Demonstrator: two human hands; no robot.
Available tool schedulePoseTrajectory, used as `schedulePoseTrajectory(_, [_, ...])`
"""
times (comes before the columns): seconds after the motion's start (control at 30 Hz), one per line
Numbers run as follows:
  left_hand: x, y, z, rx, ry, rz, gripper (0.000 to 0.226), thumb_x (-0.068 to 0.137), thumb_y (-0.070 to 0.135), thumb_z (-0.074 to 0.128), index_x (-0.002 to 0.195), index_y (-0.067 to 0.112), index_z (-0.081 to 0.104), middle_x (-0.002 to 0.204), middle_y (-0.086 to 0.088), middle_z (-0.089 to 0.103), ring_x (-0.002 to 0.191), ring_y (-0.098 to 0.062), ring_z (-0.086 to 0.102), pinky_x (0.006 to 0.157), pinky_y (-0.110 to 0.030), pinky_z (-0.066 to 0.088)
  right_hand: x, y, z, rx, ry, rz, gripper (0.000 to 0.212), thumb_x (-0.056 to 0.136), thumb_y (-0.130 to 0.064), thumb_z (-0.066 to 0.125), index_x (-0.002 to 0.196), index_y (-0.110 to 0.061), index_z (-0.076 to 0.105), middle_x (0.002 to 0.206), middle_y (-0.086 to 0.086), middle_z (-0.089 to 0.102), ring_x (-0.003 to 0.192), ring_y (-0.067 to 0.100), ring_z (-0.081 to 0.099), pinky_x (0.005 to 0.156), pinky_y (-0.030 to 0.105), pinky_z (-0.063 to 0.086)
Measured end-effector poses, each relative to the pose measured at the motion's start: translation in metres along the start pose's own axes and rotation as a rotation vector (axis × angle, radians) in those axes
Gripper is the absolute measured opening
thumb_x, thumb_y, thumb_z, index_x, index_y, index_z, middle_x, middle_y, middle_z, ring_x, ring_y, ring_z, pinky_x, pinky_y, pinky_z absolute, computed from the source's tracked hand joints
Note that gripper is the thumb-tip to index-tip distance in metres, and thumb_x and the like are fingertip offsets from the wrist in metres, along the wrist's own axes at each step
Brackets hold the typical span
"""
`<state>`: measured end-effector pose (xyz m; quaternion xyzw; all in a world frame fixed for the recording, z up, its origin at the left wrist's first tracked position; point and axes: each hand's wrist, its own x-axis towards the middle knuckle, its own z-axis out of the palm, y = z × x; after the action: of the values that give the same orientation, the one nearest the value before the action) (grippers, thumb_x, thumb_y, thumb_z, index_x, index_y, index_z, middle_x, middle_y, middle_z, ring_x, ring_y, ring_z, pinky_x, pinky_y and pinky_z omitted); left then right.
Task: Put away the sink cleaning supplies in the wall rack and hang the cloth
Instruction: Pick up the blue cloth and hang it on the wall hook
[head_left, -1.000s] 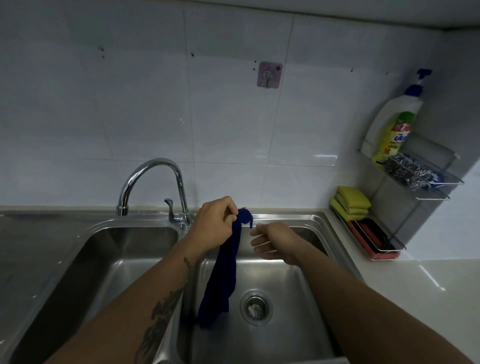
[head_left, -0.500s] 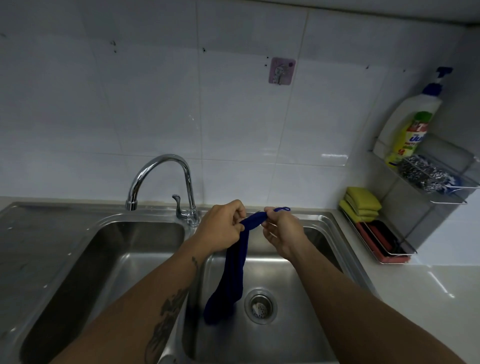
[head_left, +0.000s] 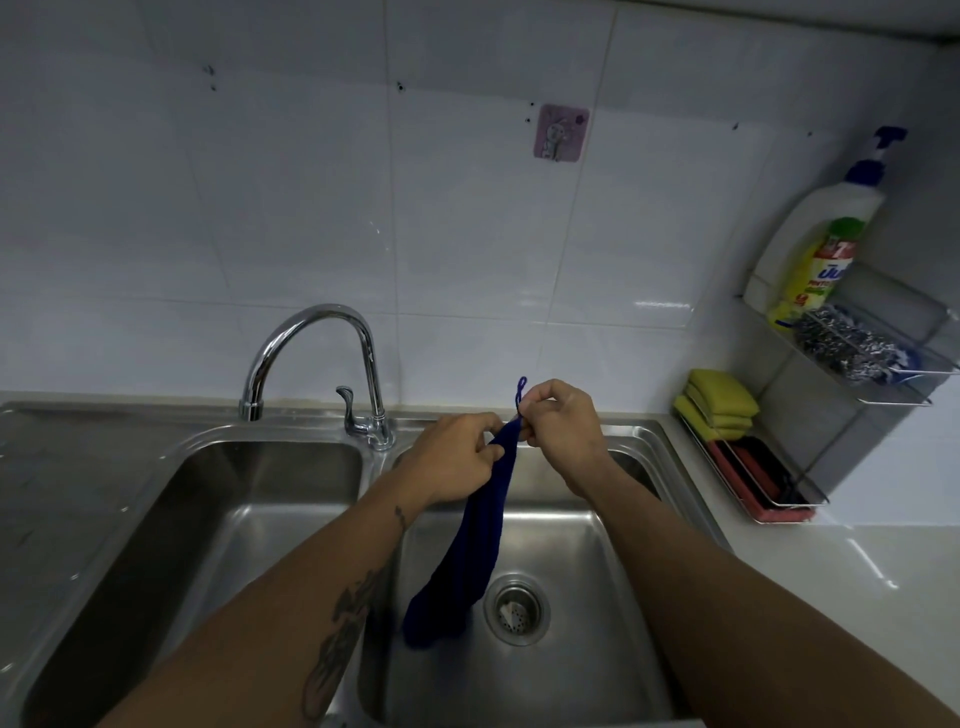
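A dark blue cloth (head_left: 470, 551) hangs down over the right sink basin (head_left: 587, 597). My left hand (head_left: 452, 457) pinches its top corner. My right hand (head_left: 563, 423) pinches the cloth's small blue hanging loop (head_left: 520, 391), which sticks up above my fingers. A pink adhesive wall hook (head_left: 560, 132) sits on the tiles well above both hands. On the right wall, the upper wire rack (head_left: 883, 387) holds a dish soap bottle (head_left: 815, 249) and steel wool (head_left: 841, 343). The lower rack (head_left: 800, 501) holds yellow-green sponges (head_left: 719, 408).
A chrome faucet (head_left: 322, 353) stands between the two basins, left of my hands. The left basin (head_left: 218, 519) and a drain strainer (head_left: 517, 608) lie below. White countertop (head_left: 841, 597) extends at the right, under the racks.
My right hand took hold of the cloth's loop and lifted it upright. Both hands rose slightly with the cloth, and the view shifted so the hook sits farther right.
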<state>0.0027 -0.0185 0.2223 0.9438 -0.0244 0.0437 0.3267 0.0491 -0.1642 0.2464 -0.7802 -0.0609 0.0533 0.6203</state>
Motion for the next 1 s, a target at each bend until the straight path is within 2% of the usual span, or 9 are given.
schedulePoseTrajectory(0.1, [0.0, -0.001, -0.001, 0.005, -0.003, -0.015, 0.009, 0.087, 0.025, 0.059, 0.08, 0.031, 0.056, 0.064, 0.01, 0.059, 0.063, -0.012, 0.058, 0.056, -0.027, 0.041, 0.001, 0.002, -0.002, 0.035, 0.009, 0.009, 0.018, 0.085, 0.005, 0.047, 0.079, -0.004, 0.061, 0.074, 0.015, 0.068, 0.063, 0.02, 0.063, 0.061, 0.027, 0.052])
schedulePoseTrajectory(0.23, [-0.001, -0.005, -0.002, -0.012, 0.004, -0.023, 0.006, 0.087, 0.025, 0.062, 0.082, 0.026, 0.059, 0.068, 0.008, 0.062, 0.063, -0.012, 0.059, 0.055, -0.026, 0.042, 0.0, 0.003, -0.005, 0.071, -0.018, 0.085, 0.014, 0.084, 0.006, 0.056, 0.086, -0.007, 0.061, 0.076, 0.014, 0.067, 0.059, 0.017, 0.06, 0.057, 0.024, 0.051])
schedulePoseTrajectory(0.33, [-0.002, -0.005, -0.003, -0.002, 0.03, -0.018, 0.009, 0.086, 0.025, 0.063, 0.079, 0.025, 0.058, 0.068, 0.007, 0.063, 0.061, -0.011, 0.059, 0.053, -0.025, 0.042, -0.001, 0.009, -0.004, 0.089, -0.069, 0.163, 0.008, 0.086, 0.002, 0.059, 0.086, -0.003, 0.065, 0.076, 0.013, 0.066, 0.064, 0.017, 0.061, 0.057, 0.024, 0.051])
schedulePoseTrajectory(0.47, [-0.002, -0.003, -0.005, 0.02, 0.041, -0.025, 0.009, 0.085, 0.025, 0.065, 0.08, 0.022, 0.058, 0.068, 0.005, 0.063, 0.062, -0.012, 0.061, 0.053, -0.024, 0.044, -0.002, 0.014, -0.003, 0.259, -0.11, 0.243, 0.012, 0.086, 0.003, 0.056, 0.088, -0.004, 0.066, 0.086, 0.017, 0.068, 0.074, 0.023, 0.06, 0.063, 0.029, 0.051])
schedulePoseTrajectory(0.67, [-0.001, 0.0, -0.006, 0.047, 0.036, -0.043, 0.008, 0.084, 0.026, 0.066, 0.082, 0.021, 0.06, 0.071, 0.004, 0.065, 0.065, -0.012, 0.061, 0.053, -0.024, 0.044, -0.004, 0.006, -0.004, 0.406, -0.095, 0.31, 0.017, 0.087, 0.002, 0.05, 0.091, -0.005, 0.065, 0.083, 0.012, 0.073, 0.072, 0.022, 0.059, 0.066, 0.03, 0.051])
schedulePoseTrajectory(0.83, [0.001, 0.0, -0.005, 0.032, 0.028, -0.049, 0.009, 0.084, 0.024, 0.066, 0.08, 0.02, 0.06, 0.069, 0.003, 0.066, 0.063, -0.014, 0.062, 0.054, -0.025, 0.046, -0.004, 0.007, -0.007, 0.374, -0.103, 0.342, 0.017, 0.084, -0.003, 0.052, 0.093, -0.003, 0.067, 0.083, 0.011, 0.073, 0.072, 0.021, 0.06, 0.064, 0.03, 0.051])
schedulePoseTrajectory(1.0, [0.004, 0.001, -0.004, 0.042, 0.034, -0.063, 0.009, 0.082, 0.024, 0.066, 0.08, 0.018, 0.061, 0.073, 0.002, 0.066, 0.068, -0.017, 0.064, 0.059, -0.03, 0.053, -0.002, 0.011, -0.008, 0.303, -0.083, 0.288, 0.015, 0.087, -0.004, 0.059, 0.096, 0.001, 0.07, 0.085, 0.013, 0.072, 0.065, 0.017, 0.061, 0.062, 0.028, 0.051])
